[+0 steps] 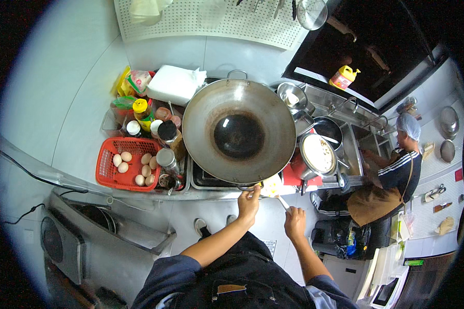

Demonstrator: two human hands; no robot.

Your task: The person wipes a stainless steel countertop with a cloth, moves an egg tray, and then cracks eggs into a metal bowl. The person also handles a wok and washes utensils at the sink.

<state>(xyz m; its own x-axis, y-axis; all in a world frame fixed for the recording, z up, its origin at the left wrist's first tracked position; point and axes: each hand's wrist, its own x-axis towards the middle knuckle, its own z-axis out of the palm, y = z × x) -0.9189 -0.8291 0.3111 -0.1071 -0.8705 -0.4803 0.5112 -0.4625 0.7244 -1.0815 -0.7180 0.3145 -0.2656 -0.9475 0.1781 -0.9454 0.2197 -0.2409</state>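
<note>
A large steel wok (201,127) with a dark, shiny bottom sits on the stove before me. My left hand (248,204) has its fingers on the wok's near loop handle (244,188), at the counter's front edge. In my right hand (295,224) is a utensil with a pale handle (283,203); its working end is too small to make out. It reaches to yellow food pieces (271,188) on a pale surface, partly hidden under the wok's rim. Right of the wok stands a metal pot (307,169), with pale, brown-flecked contents (319,152) at its top.
Eggs lie in a red plastic basket (110,179) at left, beside seasoning jars (167,131) and a white tissue pack (174,85). A black-handled tool (304,188) juts past the counter edge. A co-worker (398,170) stands at the sink (353,145) on the right.
</note>
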